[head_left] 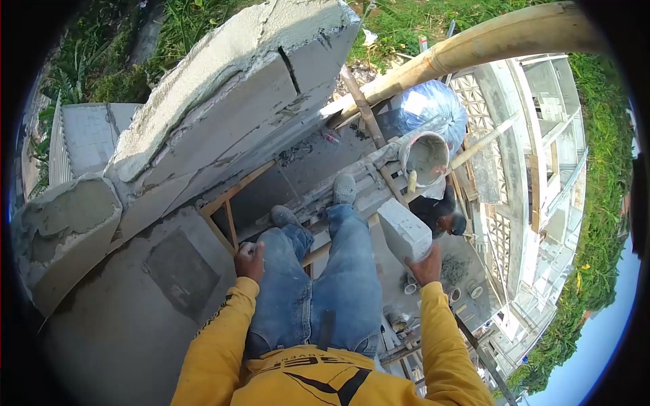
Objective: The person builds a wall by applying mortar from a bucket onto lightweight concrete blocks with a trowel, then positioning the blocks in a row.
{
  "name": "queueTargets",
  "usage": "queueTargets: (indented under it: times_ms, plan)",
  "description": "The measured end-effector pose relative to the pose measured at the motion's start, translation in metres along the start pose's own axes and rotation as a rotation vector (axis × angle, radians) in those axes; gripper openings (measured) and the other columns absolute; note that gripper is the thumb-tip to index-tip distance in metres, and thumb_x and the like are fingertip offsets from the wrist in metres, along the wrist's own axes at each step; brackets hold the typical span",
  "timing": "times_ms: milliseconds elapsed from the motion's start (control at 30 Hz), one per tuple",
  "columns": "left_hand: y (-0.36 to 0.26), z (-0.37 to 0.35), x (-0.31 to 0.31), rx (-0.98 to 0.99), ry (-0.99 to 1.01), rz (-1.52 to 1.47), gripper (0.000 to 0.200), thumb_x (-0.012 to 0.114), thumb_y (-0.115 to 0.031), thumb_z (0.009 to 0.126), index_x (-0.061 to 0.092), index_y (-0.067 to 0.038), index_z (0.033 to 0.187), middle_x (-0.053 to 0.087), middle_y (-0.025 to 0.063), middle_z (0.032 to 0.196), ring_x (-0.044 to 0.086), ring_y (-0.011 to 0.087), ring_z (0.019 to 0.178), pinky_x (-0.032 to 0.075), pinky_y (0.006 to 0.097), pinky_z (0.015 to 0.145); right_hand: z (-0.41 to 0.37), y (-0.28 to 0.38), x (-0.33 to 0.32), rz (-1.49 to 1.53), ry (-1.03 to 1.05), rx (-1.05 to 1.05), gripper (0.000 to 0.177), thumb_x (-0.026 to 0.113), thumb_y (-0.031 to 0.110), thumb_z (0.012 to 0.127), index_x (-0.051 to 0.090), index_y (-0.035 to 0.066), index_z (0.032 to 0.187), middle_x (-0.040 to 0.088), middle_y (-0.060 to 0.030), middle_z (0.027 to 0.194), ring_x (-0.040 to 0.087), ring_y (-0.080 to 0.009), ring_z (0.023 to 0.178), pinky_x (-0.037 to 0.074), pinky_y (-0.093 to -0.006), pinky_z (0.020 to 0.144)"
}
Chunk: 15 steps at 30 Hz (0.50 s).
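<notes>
A pale grey concrete block [399, 227] is gripped at its near end by my right hand [426, 266], out to the right of my knee. My left hand [250, 261] rests beside my left thigh with its fingers curled closed; whether anything is inside cannot be seen. Beyond the concrete block, a mortar-smeared bucket [425, 157] stands near the scaffold planks, with grey mortar inside it. To the left rises a block wall [223, 101] with rough mortar along its top.
I stand high up on scaffold planks [318, 196]. A thick bamboo pole [474, 42] crosses at the upper right. Below on the right are a co-worker in a dark cap [458, 223], a mortar heap [455, 268] and several small pails. A wooden frame [231, 223] is by the wall.
</notes>
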<state>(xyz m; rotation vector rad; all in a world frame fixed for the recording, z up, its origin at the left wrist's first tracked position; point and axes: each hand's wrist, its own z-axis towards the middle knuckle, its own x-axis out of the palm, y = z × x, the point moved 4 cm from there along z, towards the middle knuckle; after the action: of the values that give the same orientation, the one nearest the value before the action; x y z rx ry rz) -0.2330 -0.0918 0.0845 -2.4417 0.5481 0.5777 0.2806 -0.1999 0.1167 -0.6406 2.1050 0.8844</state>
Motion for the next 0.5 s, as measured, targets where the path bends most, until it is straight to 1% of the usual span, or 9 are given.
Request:
queueTargets:
  times_ms: [100, 133, 233, 267, 300, 333, 367, 433, 500]
  plan:
    - [0.026, 0.000, -0.022, 0.041, -0.111, -0.032, 0.045, 0.068, -0.039, 0.096, 0.065, 0.005, 0.086, 0.067, 0.0160, 0.081, 0.069, 0.0276, 0.069, 0.054, 0.0404, 0.065, -0.014, 0.068, -0.058, -0.028, -0.018, -0.058, 0.081, 0.094, 0.025, 0.064, 0.053, 0.003, 0.130, 0.061, -0.0208, 0.123, 0.060, -0.0418, 0.117, 0.049, -0.0472, 0.100]
    - [0.025, -0.004, -0.030, 0.039, -0.128, -0.036, 0.045, 0.068, -0.040, 0.096, 0.065, 0.004, 0.085, 0.068, 0.0158, 0.081, 0.069, 0.0283, 0.070, 0.054, 0.0409, 0.066, -0.015, 0.087, -0.075, -0.054, -0.004, -0.137, 0.082, 0.093, 0.025, 0.065, 0.052, 0.002, 0.132, 0.062, -0.0224, 0.124, 0.062, -0.0421, 0.117, 0.050, -0.0479, 0.099]
    - [0.016, -0.033, -0.059, -0.183, -0.084, -0.104, 0.046, 0.069, -0.042, 0.094, 0.067, 0.003, 0.085, 0.069, 0.0177, 0.083, 0.070, 0.0330, 0.075, 0.054, 0.0432, 0.071, -0.024, 0.148, -0.121, -0.092, -0.001, -0.265, 0.086, 0.093, 0.026, 0.065, 0.051, -0.001, 0.136, 0.062, -0.0231, 0.126, 0.063, -0.0412, 0.117, 0.051, -0.0474, 0.100]
    - [0.038, -0.030, -0.060, -0.132, -0.132, -0.095, 0.046, 0.069, -0.042, 0.094, 0.067, 0.003, 0.086, 0.070, 0.0186, 0.084, 0.070, 0.0347, 0.077, 0.054, 0.0443, 0.073, -0.030, 0.169, -0.136, -0.162, -0.052, -0.369, 0.090, 0.094, 0.026, 0.065, 0.050, -0.003, 0.138, 0.062, -0.0236, 0.125, 0.064, -0.0403, 0.115, 0.052, -0.0467, 0.099]
    - [0.075, -0.019, -0.059, -0.081, -0.182, -0.082, 0.046, 0.070, -0.043, 0.093, 0.068, 0.003, 0.086, 0.070, 0.0195, 0.085, 0.070, 0.0364, 0.079, 0.054, 0.0454, 0.075, -0.035, 0.196, -0.150, -0.166, -0.050, -0.431, 0.090, 0.094, 0.027, 0.066, 0.050, -0.003, 0.138, 0.062, -0.0235, 0.125, 0.064, -0.0400, 0.114, 0.052, -0.0464, 0.098]
    - [0.097, -0.018, -0.057, -0.031, -0.231, -0.068, 0.046, 0.070, -0.043, 0.093, 0.069, 0.003, 0.087, 0.070, 0.0204, 0.086, 0.070, 0.0381, 0.081, 0.054, 0.0464, 0.077, -0.041, 0.227, -0.166, -0.170, -0.046, -0.491, 0.090, 0.094, 0.027, 0.066, 0.050, -0.003, 0.138, 0.063, -0.0235, 0.125, 0.065, -0.0397, 0.114, 0.052, -0.0461, 0.098]
    - [0.096, -0.029, -0.064, -0.067, -0.211, -0.078, 0.047, 0.069, -0.044, 0.092, 0.070, 0.003, 0.089, 0.071, 0.0219, 0.089, 0.069, 0.0410, 0.087, 0.053, 0.0477, 0.081, -0.048, 0.257, -0.181, -0.173, -0.045, -0.550, 0.089, 0.094, 0.027, 0.066, 0.050, -0.003, 0.138, 0.063, -0.0235, 0.125, 0.065, -0.0394, 0.113, 0.052, -0.0457, 0.098]
    - [0.133, -0.031, -0.058, -0.076, -0.217, -0.105, 0.048, 0.068, -0.045, 0.092, 0.072, 0.003, 0.090, 0.072, 0.0226, 0.092, 0.070, 0.0422, 0.090, 0.053, 0.0477, 0.083, -0.061, 0.307, -0.208, -0.214, -0.060, -0.694, 0.090, 0.095, 0.030, 0.067, 0.050, -0.003, 0.138, 0.063, -0.0232, 0.123, 0.065, -0.0394, 0.112, 0.052, -0.0461, 0.096]
    - [0.150, -0.042, -0.059, -0.087, -0.199, -0.094, 0.048, 0.068, -0.046, 0.091, 0.073, 0.002, 0.092, 0.073, 0.0225, 0.092, 0.070, 0.0423, 0.091, 0.053, 0.0477, 0.083, -0.074, 0.355, -0.234, -0.244, -0.050, -0.795, 0.092, 0.095, 0.031, 0.067, 0.049, -0.003, 0.138, 0.063, -0.0231, 0.122, 0.066, -0.0393, 0.111, 0.053, -0.0463, 0.095]
